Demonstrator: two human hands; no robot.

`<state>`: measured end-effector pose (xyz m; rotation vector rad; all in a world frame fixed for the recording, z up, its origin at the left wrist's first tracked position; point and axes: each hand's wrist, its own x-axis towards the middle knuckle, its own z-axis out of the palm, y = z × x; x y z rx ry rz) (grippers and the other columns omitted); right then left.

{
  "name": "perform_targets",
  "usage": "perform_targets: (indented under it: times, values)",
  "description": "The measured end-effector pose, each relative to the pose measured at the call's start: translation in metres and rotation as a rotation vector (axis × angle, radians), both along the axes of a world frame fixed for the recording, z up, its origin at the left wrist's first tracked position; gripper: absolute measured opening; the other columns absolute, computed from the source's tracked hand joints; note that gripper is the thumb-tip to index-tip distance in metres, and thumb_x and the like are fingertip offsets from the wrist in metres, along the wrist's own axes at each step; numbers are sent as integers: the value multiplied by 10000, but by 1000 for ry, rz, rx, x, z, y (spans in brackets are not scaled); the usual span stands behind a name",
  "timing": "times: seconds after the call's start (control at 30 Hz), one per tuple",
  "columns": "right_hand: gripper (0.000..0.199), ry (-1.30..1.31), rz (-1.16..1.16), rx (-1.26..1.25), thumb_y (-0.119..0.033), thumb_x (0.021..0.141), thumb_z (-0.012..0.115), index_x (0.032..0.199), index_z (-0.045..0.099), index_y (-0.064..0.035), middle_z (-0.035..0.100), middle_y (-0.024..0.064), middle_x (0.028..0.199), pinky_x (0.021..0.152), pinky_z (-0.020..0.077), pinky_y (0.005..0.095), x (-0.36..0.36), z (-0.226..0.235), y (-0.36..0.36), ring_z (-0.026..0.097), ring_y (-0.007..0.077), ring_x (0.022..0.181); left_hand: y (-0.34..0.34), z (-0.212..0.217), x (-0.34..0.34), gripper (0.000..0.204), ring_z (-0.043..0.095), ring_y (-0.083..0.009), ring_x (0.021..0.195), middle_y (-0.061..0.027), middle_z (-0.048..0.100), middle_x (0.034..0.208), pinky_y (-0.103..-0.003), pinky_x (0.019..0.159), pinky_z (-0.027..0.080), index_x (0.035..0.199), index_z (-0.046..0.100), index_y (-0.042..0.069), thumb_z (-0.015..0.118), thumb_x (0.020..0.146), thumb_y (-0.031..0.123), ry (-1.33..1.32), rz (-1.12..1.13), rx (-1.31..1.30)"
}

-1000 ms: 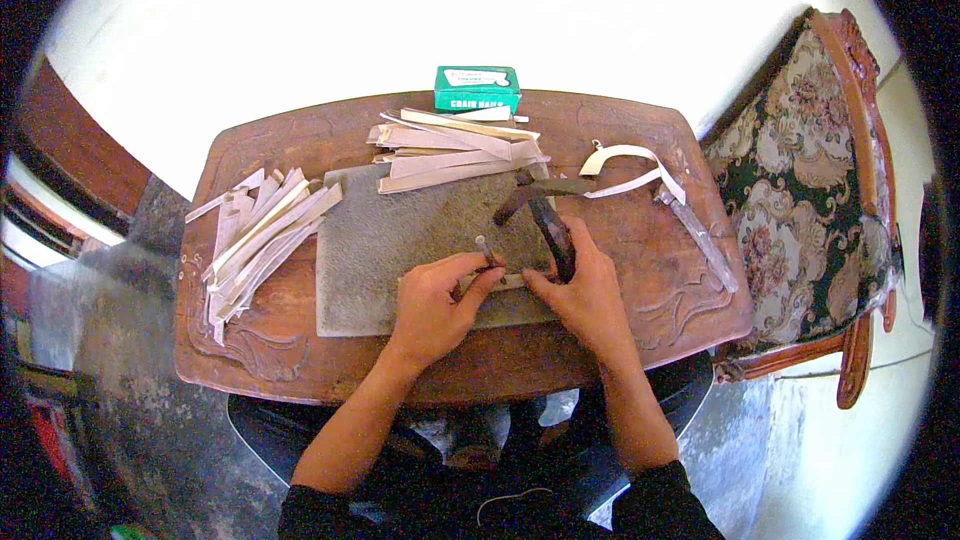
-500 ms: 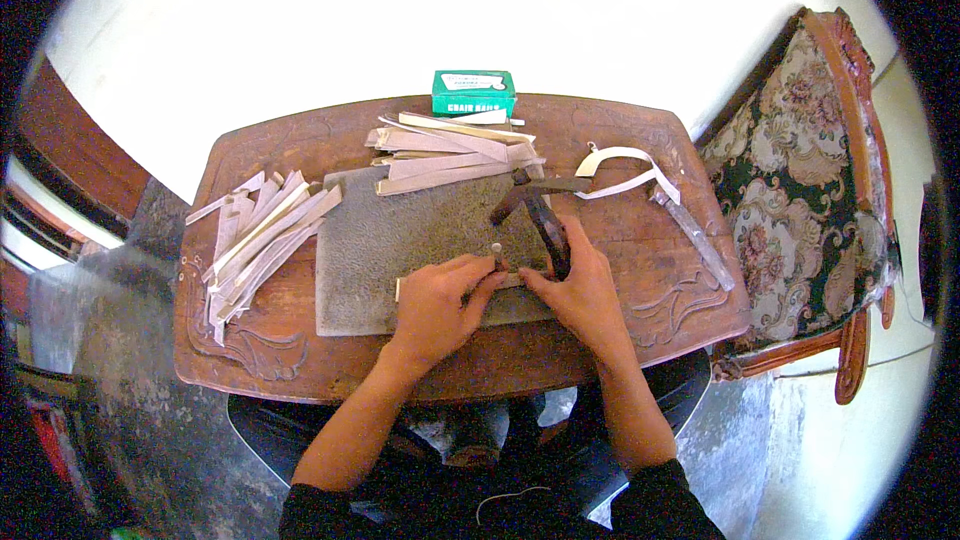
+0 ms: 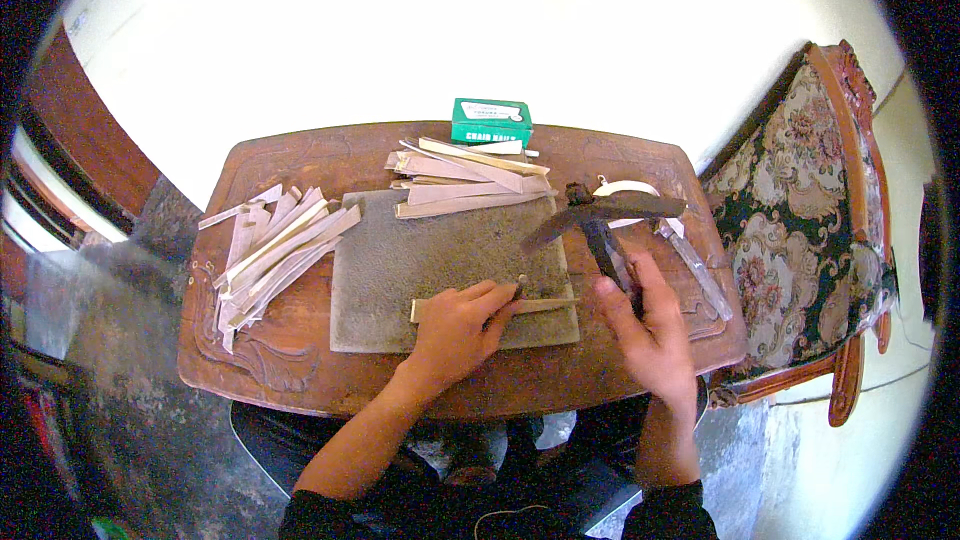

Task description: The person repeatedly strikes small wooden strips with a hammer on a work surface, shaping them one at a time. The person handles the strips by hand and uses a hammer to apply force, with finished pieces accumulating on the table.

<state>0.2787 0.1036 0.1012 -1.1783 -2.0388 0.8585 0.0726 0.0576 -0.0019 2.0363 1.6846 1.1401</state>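
My left hand (image 3: 455, 328) rests on a thin pale strip (image 3: 545, 306) that lies across the near part of a grey slab (image 3: 440, 245). Its thumb and forefinger pinch a short upright metal pin (image 3: 520, 285) standing over the strip; whether it is a nail or a punch I cannot make out. To the right, my right hand (image 3: 655, 330) is wrapped round the dark handle of a hammer (image 3: 604, 246). The hammer's head is raised beyond the slab's right edge, apart from the pin, and partly covers a white-framed saw-like tool.
Pale strips (image 3: 270, 260) lie piled at the left, and another pile (image 3: 465, 185) overlaps the slab's far edge. Behind it is a green box (image 3: 492, 122). The white-framed tool (image 3: 690, 265) lies at the right on the carved wooden table (image 3: 290, 380), beside an upholstered chair (image 3: 790, 210).
My right hand has lifted away to the right with the hammer, leaving the strip's right end uncovered. My left hand still pinches the pin. The whole view has shifted slightly.
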Motion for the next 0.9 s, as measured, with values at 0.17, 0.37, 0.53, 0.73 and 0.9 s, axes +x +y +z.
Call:
perform_targets:
  times: [0.17, 0.37, 0.53, 0.73, 0.9]
  values:
    - [340, -98, 101, 158, -112, 954, 616, 1273, 559, -8, 627, 98, 905, 712, 459, 294, 3, 29, -11, 562, 162, 764, 3, -6, 3, 154, 660, -343, 717, -109, 680, 856, -435, 622, 514, 1004, 692, 80, 661, 879, 165, -39, 12, 118]
    - [413, -147, 190, 209, -105, 923, 631, 1319, 534, -37, 673, 238, 1069, 855, 521, 427, 7, 44, -10, 662, 411, 1011, 2, -3, 3, 175, 656, -339, 703, -99, 687, 878, -435, 615, 507, 1024, 693, 73, 656, 890, 179, -25, 10, 83]
    - [384, -119, 142, 218, -116, 928, 648, 1288, 562, -11, 677, 168, 1025, 792, 485, 343, 3, 39, -14, 656, 250, 871, 2, -9, 2, 191, 660, -341, 721, -107, 688, 898, -429, 625, 511, 1043, 691, 65, 655, 890, 173, -56, 3, 121]
    - [403, -140, 150, 196, -112, 917, 643, 1299, 541, -31, 676, 234, 1064, 835, 532, 431, 1, 47, -14, 672, 401, 990, 1, -6, 2, 192, 661, -347, 726, -113, 686, 886, -436, 630, 513, 1046, 694, 59, 657, 889, 164, -68, 6, 119]
    - [409, -192, 174, 163, -116, 920, 640, 1307, 535, -33, 682, 221, 1067, 835, 531, 431, 3, 42, -11, 678, 391, 983, 2, -3, 2, 193, 656, -350, 720, -113, 683, 872, -436, 624, 511, 1043, 695, 60, 661, 885, 166, -45, 2, 86]
